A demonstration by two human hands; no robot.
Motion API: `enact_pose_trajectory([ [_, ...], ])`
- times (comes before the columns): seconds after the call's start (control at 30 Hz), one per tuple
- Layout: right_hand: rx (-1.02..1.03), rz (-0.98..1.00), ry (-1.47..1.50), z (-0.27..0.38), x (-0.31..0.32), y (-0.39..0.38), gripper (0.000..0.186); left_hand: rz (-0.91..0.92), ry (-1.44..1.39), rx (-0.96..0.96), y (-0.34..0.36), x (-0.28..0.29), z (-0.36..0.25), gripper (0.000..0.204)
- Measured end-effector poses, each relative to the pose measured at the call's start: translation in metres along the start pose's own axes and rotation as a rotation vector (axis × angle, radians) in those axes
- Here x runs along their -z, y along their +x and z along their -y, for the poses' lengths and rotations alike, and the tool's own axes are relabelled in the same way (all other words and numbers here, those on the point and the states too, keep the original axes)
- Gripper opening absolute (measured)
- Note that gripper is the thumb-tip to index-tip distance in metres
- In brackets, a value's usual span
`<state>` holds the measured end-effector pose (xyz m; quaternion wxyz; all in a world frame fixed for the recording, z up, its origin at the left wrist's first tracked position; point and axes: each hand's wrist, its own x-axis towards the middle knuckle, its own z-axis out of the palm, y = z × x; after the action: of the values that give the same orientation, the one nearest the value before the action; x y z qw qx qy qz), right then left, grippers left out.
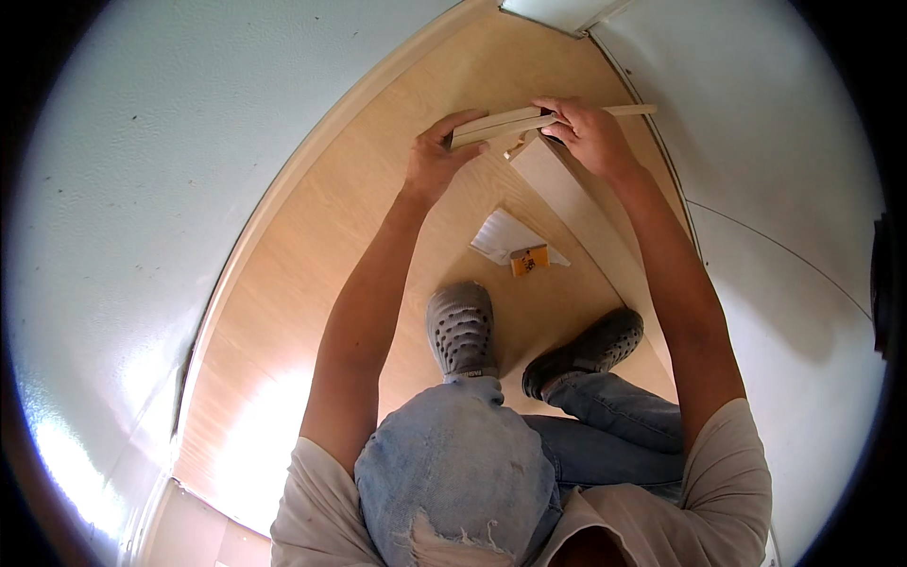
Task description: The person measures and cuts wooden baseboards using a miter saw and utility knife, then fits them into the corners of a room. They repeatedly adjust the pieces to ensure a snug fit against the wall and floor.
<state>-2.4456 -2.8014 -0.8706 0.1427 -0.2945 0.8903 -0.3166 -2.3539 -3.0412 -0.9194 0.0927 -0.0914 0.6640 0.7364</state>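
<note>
Both hands hold light wooden strips (505,123) crosswise above the floor, one strip sticking out to the right. My left hand (439,156) has its fingers and thumb round their left end. My right hand (590,137) grips them further right, with a small dark shape, too unclear to name, at its fingertips. Just under the strips, a pale board (562,194) runs lengthwise toward the lower right, with a small light brown piece at its top end, partly hidden.
I sit low on a wooden floor (316,236) between a white wall (142,180) and white panels (756,180). A white wrapping sheet (499,227) and a small orange packet (529,260) lie beyond my feet, which wear grey (458,331) and dark (586,350) perforated clogs.
</note>
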Motion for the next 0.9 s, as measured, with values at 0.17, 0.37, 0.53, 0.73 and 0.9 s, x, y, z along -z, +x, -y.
enact_pose_trajectory([
  [0.17,0.002,-0.008,-0.012,0.004,0.001,0.000,0.035,0.007,0.035,0.000,-0.001,-0.001,-0.003,0.045],
  [0.37,0.025,-0.040,0.042,-0.001,-0.004,-0.001,0.035,0.013,-0.010,-0.042,-0.001,-0.003,0.003,0.045],
  [0.53,0.012,-0.017,-0.001,-0.001,-0.003,0.000,0.034,0.022,-0.044,-0.068,0.000,-0.001,0.008,0.045],
  [0.73,0.034,-0.005,0.039,-0.002,-0.002,0.000,0.037,0.002,-0.105,-0.019,-0.002,-0.003,0.002,0.045],
  [0.9,-0.011,0.020,0.009,0.005,0.000,0.000,0.040,-0.001,-0.118,-0.033,-0.003,0.000,0.003,0.045],
])
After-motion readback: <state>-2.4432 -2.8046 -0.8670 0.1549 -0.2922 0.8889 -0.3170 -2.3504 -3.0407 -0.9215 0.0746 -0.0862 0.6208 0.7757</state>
